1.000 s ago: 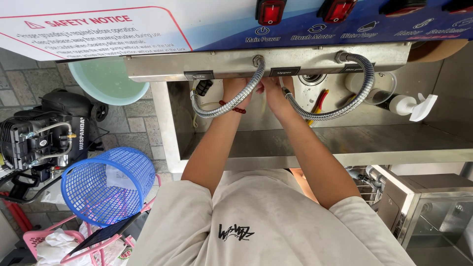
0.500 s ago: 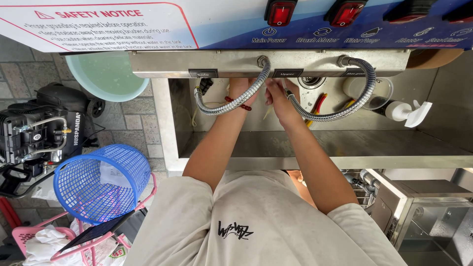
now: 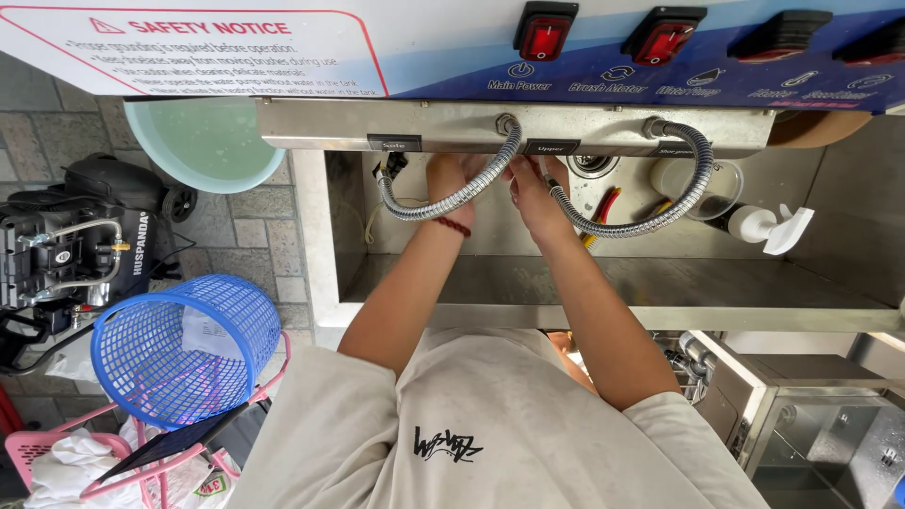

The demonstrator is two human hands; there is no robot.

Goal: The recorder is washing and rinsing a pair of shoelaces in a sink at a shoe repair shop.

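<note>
2 hands are up in the steel sink (image 3: 603, 283), close together under the machine's front bar (image 3: 443, 127). The left hand (image 3: 451, 179) has its fingers curled around the corrugated metal hose (image 3: 443, 200). The right hand (image 3: 530, 188) pinches near the other hose (image 3: 613, 226) (fingertips mostly hidden, so its grip is hard to make out).

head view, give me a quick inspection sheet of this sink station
surface: steel sink, looks wet
job's things: two ribbed metal hoses, left hose, right hose
clutter: white spray bottle, clear cup, red-handled tool
grippers: left hand and right hand raised between the hoses under the panel; grip cannot be told
cables: thin cord at the sink's left wall
surroundings: blue basket, pale green basin, black machine, pink rack
</note>
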